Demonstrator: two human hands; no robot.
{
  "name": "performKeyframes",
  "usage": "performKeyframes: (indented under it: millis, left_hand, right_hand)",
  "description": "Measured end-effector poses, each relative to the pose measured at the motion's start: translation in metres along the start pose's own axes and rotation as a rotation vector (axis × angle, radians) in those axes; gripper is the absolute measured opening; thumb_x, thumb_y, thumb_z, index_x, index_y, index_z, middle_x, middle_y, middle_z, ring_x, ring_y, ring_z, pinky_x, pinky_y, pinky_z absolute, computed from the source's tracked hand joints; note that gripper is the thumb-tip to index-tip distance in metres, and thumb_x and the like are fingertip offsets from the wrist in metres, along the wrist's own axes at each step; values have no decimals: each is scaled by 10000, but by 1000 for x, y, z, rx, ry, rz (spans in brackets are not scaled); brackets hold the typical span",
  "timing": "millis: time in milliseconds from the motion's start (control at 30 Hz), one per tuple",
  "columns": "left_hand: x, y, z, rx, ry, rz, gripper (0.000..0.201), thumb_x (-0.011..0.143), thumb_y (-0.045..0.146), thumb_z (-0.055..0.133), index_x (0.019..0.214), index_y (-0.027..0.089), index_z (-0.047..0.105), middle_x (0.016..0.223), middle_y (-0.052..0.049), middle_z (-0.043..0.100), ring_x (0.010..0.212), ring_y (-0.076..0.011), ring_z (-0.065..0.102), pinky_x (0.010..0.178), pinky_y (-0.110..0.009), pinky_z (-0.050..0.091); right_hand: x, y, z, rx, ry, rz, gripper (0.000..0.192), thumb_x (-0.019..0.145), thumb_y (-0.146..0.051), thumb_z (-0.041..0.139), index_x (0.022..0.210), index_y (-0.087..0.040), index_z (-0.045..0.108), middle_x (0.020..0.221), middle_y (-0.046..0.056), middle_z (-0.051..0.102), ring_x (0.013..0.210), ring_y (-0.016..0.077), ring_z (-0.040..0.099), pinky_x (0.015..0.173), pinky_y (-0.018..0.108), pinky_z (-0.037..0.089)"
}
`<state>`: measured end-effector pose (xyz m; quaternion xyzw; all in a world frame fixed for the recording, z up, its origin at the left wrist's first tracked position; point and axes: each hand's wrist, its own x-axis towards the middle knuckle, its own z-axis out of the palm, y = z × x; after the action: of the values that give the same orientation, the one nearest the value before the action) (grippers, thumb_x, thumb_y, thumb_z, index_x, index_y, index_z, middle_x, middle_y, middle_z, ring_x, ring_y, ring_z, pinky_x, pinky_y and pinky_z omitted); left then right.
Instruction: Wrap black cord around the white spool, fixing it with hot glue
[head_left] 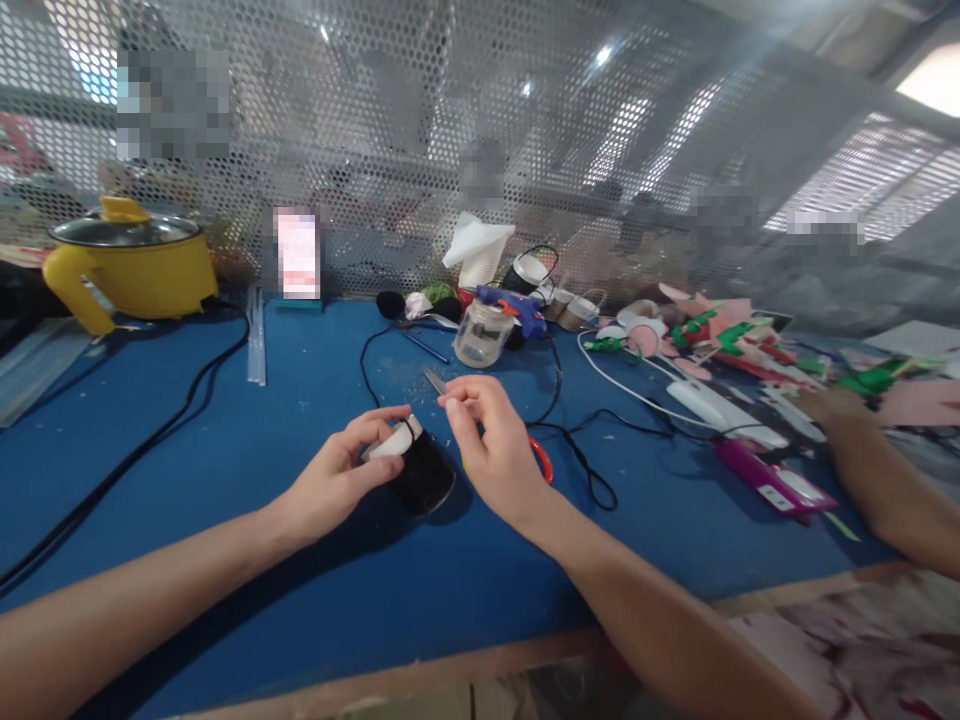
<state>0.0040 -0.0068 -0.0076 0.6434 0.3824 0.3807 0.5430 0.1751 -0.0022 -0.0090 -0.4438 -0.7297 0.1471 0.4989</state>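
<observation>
My left hand (345,475) is closed around the white end of a spool of black thread (424,475), tilted over the blue table (315,620). A black strand crosses the white end. To its right, my right hand (487,440) pinches a small grey pointed metal tool (434,381) between thumb and fingers. Its tip points away and to the left; the rest is hidden by the hand, so I cannot tell its exact kind. A red curved rim (541,460) shows behind my right hand, and I cannot tell whether it belongs to the tool.
A yellow pot (150,270) stands at the back left near clear sticks (256,340). Behind my hands are a clear jar (484,335) and a blue glue gun (517,308). Cables, a purple device (776,480) and another person's arm (877,480) occupy the right.
</observation>
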Motion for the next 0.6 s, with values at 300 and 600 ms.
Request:
performKeyframes:
  millis: [300,600]
  left_hand:
    - [2,-2,-2,-79,3,-28,117,709,216,555,617,171,497,1272,-83,439,1209,-261,343,994,-395,219]
    - [4,-4,-6,-26,7,2,125,724,227,546,619,175,503,1288,-87,415,1227,-272,322,986,-417,239]
  right_hand:
    - [4,-7,-13,24,-89,127,139,833,-290,430,842,-169,498,847,69,596,802,157,585,706,308,476]
    - [75,19,-73,-357,302,120,162,760,-321,513,788,-164,533,815,88,621,764,184,593,713,335,457]
